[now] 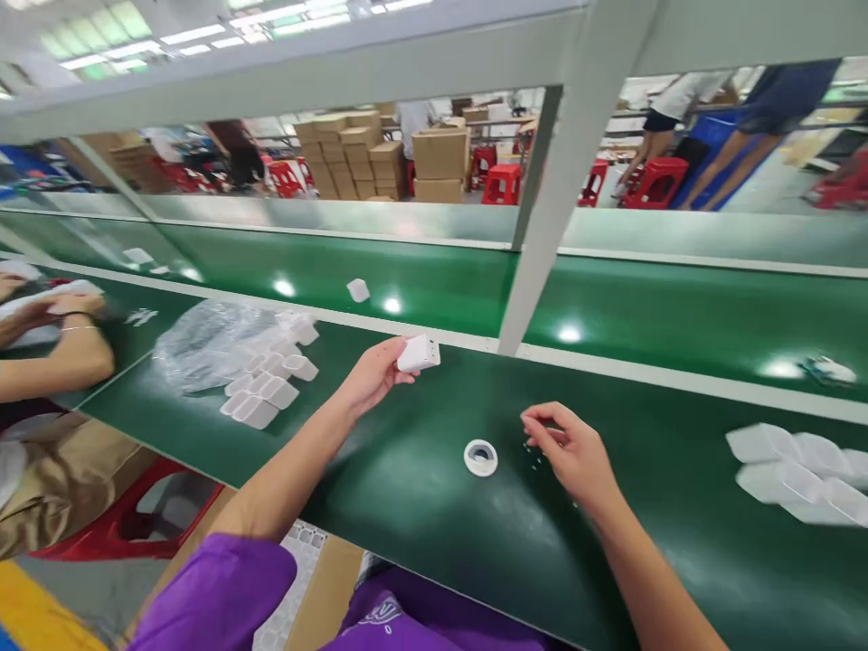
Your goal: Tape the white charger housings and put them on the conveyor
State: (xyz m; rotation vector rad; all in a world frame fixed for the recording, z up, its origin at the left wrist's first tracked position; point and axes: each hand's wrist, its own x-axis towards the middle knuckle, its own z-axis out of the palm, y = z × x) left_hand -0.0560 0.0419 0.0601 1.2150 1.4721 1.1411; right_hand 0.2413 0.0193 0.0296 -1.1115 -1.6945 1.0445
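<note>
My left hand [374,378] grips a small white box-shaped plastic housing [419,353], held above the green tabletop with small dark openings showing on its end face. My right hand [566,449] hovers low over the table, thumb and fingertips pinched together; whatever is between them is too small to make out. Tiny light-coloured pieces [533,458] lie scattered just below those fingers. Between my two hands rests a white ring-shaped part [481,458] with a grey inside.
Several white open-ended housings [264,393] stand left beside a clear plastic bag [203,344]; more white housings [800,470] are at right. A green conveyor belt [434,271] runs behind a metal post [535,262]. At far left a co-worker's arm [61,357] rests over the table.
</note>
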